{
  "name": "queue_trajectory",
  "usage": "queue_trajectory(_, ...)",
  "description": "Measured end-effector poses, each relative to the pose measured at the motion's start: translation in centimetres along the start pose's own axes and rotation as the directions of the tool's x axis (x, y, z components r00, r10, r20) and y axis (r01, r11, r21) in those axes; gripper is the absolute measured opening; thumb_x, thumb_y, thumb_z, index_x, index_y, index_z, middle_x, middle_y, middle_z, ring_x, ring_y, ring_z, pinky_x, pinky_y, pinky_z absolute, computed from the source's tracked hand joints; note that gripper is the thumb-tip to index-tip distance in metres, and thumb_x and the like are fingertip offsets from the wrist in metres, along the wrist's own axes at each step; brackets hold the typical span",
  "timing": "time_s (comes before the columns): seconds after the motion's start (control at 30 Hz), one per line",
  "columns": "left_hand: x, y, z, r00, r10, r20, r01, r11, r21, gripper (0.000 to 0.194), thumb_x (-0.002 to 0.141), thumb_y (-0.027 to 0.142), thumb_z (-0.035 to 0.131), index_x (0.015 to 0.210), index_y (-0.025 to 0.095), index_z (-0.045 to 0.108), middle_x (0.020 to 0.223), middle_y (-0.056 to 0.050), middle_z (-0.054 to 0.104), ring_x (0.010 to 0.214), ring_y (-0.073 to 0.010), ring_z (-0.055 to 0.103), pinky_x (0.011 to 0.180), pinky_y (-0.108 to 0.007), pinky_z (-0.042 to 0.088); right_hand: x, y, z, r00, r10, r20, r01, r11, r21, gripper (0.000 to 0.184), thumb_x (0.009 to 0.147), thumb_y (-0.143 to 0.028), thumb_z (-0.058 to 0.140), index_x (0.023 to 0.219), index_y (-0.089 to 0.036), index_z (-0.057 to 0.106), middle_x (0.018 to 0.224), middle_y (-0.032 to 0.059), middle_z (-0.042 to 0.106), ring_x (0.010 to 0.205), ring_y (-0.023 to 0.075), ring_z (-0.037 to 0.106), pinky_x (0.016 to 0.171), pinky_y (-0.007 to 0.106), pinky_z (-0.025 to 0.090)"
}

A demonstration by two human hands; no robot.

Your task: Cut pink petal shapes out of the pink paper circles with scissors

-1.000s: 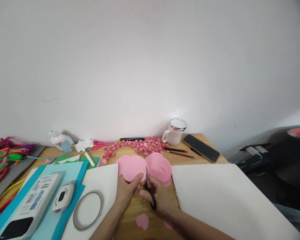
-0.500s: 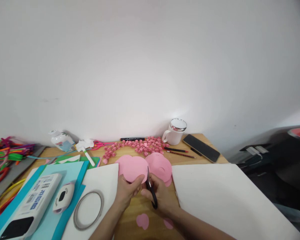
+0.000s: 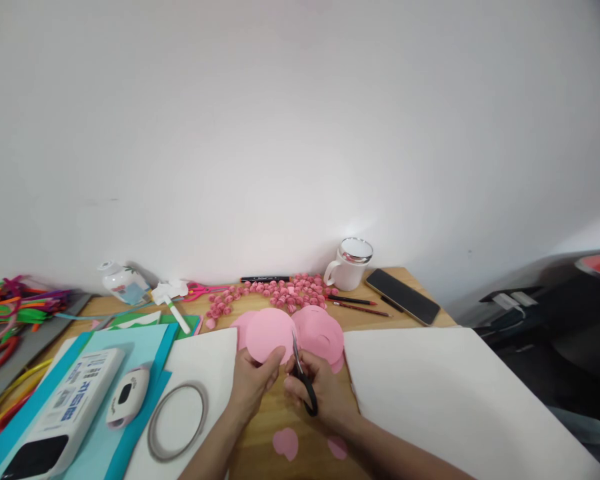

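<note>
Between the thumb and fingers of my left hand (image 3: 255, 377) is a round pink paper disc (image 3: 270, 335), held up above the table. My right hand (image 3: 325, 390) grips black-handled scissors (image 3: 305, 383), their blades pointing up along the disc's right edge. Behind the scissors lies a stack of pink paper circles (image 3: 323, 332), the top one marked with a curved cut. Another pink paper piece (image 3: 241, 327) shows partly behind the disc. Below my hands, small pink scraps (image 3: 285, 443) rest on the wooden table (image 3: 265, 427).
Many rolled pink paper roses (image 3: 300, 290) lie by the wall. Around them are a white mug (image 3: 350, 263), a phone (image 3: 403, 295), pencils (image 3: 363, 309) and pink scissors (image 3: 200, 289). White sheets (image 3: 455, 393), a tape roll (image 3: 155, 427) and blue paper (image 3: 150, 340) flank my arms.
The disc in my left hand has turned and looks rounder, its right edge now further left. The scissor blades have tilted slightly, still near that edge. Other things stay put.
</note>
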State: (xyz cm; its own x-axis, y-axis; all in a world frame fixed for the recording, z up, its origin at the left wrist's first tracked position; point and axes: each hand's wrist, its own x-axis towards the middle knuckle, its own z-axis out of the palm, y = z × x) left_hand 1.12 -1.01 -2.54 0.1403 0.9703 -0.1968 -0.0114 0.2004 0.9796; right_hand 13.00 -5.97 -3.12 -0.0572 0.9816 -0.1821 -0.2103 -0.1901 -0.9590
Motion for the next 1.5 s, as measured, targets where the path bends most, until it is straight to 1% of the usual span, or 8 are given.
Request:
queue_trajectory(0.17, 0.1, -0.1, -0.1, 0.996, -0.029, 0.088, 0.034, 0.998, -0.057, 0.05, 0.064, 0.054, 0.065, 0.038, 0.015, 0.049, 0.029, 0.003, 0.041, 0.025, -0.0054, 0.031, 0.031, -0.02, 0.016, 0.0, -0.2, 0.3, 1.0, -0.009, 0.027, 0.008, 0.999, 0.04, 0.029, 0.066, -0.036, 0.071, 0.071, -0.02, 0.048, 0.047, -0.0084, 0.047, 0.039, 0.0081, 0.039, 0.043, 0.022, 0.03)
queue_trajectory(0.33, -0.1, 0.1, 0.1, 0.997, -0.06, 0.051, 0.061, 0.998, -0.025, 0.048, 0.059, 0.05, 0.07, 0.035, 0.016, 0.045, 0.026, 0.005, 0.035, 0.025, -0.004, 0.026, 0.031, -0.019, 0.014, 0.2, 0.8, 0.0, 1.0, -0.005, 0.015, 0.006, 1.0, -0.021, 0.029, 0.068, -0.038, 0.071, 0.069, -0.02, 0.047, 0.046, -0.0083, 0.044, 0.042, 0.0091, 0.038, 0.043, 0.022, 0.028)
queue_trajectory(0.57, -0.8, 1.2, 0.6, 0.999, -0.041, 0.004, 0.04, 0.999, 0.036, 0.038, 0.057, 0.036, 0.072, 0.038, 0.016, 0.045, 0.029, 0.006, 0.037, 0.03, -0.0037, 0.026, 0.034, -0.02, 0.015, 0.3, 0.4, -0.2, 0.986, -0.165, -0.02, 0.165, 0.986, -0.021, 0.036, 0.064, -0.032, 0.075, 0.066, -0.02, 0.041, 0.062, -0.0062, 0.043, 0.057, 0.0102, 0.036, 0.053, 0.022, 0.03)
queue_trajectory(0.9, -1.0, 1.5, 0.6, 1.0, -0.019, 0.019, 0.018, 0.999, 0.027, 0.041, 0.059, 0.038, 0.071, 0.036, 0.017, 0.043, 0.029, 0.007, 0.034, 0.031, -0.0037, 0.025, 0.035, -0.02, 0.016, 0.0, -0.3, -0.2, 0.994, -0.103, -0.03, 0.101, 0.994, -0.047, 0.031, 0.066, -0.034, 0.072, 0.068, -0.02, 0.045, 0.059, -0.0064, 0.041, 0.054, 0.0095, 0.032, 0.049, 0.022, 0.027)
queue_trajectory(1.13, -0.1, 0.6, 0.1, 0.996, -0.048, 0.072, 0.045, 0.998, 0.035, 0.04, 0.054, 0.043, 0.073, 0.039, 0.016, 0.048, 0.026, 0.008, 0.032, 0.028, -0.0035, 0.023, 0.033, -0.02, 0.015, 0.1, 0.4, -0.2, 0.998, -0.064, -0.029, 0.063, 0.998, -0.023, 0.028, 0.066, -0.034, 0.072, 0.072, -0.02, 0.048, 0.051, -0.0085, 0.043, 0.047, 0.0081, 0.036, 0.045, 0.02, 0.028)
queue_trajectory(1.2, 0.1, 0.3, -0.1, 0.996, -0.042, 0.079, 0.039, 0.999, 0.033, 0.044, 0.053, 0.046, 0.073, 0.037, 0.017, 0.045, 0.025, 0.008, 0.031, 0.028, -0.0033, 0.022, 0.033, -0.019, 0.015, 0.1, 0.4, -0.2, 0.999, -0.033, -0.035, 0.032, 0.999, -0.01, 0.028, 0.066, -0.034, 0.072, 0.073, -0.02, 0.048, 0.049, -0.009, 0.043, 0.044, 0.0077, 0.037, 0.044, 0.02, 0.028)
queue_trajectory(1.4, -0.2, 0.4, 0.1, 0.991, -0.003, 0.133, 0.002, 1.0, 0.008, 0.05, 0.066, 0.051, 0.065, 0.036, 0.015, 0.046, 0.028, 0.004, 0.039, 0.026, -0.0044, 0.03, 0.032, -0.019, 0.016, 0.1, 0.1, -0.1, 0.999, -0.033, -0.024, 0.034, 0.999, 0.025, 0.028, 0.066, -0.035, 0.071, 0.073, -0.02, 0.049, 0.048, -0.008, 0.049, 0.039, 0.0069, 0.038, 0.04, 0.02, 0.027)
queue_trajectory(1.5, -0.4, 0.6, 0.2, 0.994, -0.015, 0.106, 0.019, 0.999, -0.033, 0.048, 0.067, 0.051, 0.064, 0.039, 0.015, 0.05, 0.029, 0.003, 0.042, 0.025, -0.0052, 0.032, 0.032, -0.019, 0.017, 0.1, 0.4, 0.0, 0.999, -0.042, 0.018, 0.042, 0.999, 0.029, 0.028, 0.068, -0.037, 0.07, 0.072, -0.02, 0.049, 0.048, -0.0077, 0.048, 0.04, 0.0081, 0.04, 0.042, 0.021, 0.029)
